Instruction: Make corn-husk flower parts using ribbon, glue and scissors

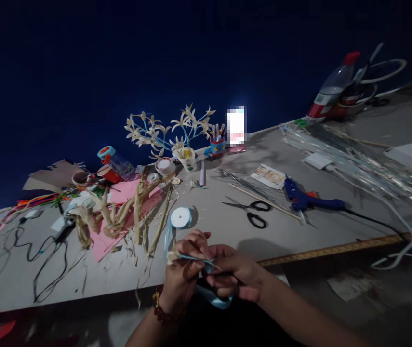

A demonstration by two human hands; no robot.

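Observation:
At the table's front edge my left hand (182,277) is closed on a thin stem (188,258) wrapped in light blue, with a pale flower head (172,257) at its left end. My right hand (236,271) meets it at the stem's other end, its fingers pinched on light blue ribbon (213,298) that hangs in a loop below. The fingers partly hide where ribbon and stem meet. Just beyond the hands lies a ribbon spool (181,218) with a blue tail. Black-handled scissors (252,207) rest farther right.
Dried husks (115,212) and pink paper (99,243) cover the left side. Pale flowers on blue stems stand in a cup (186,160). A blue glue gun (312,200), wires (252,183), plastic-wrapped strips (357,159) and a bottle (332,91) occupy the right. Cords (52,262) trail left.

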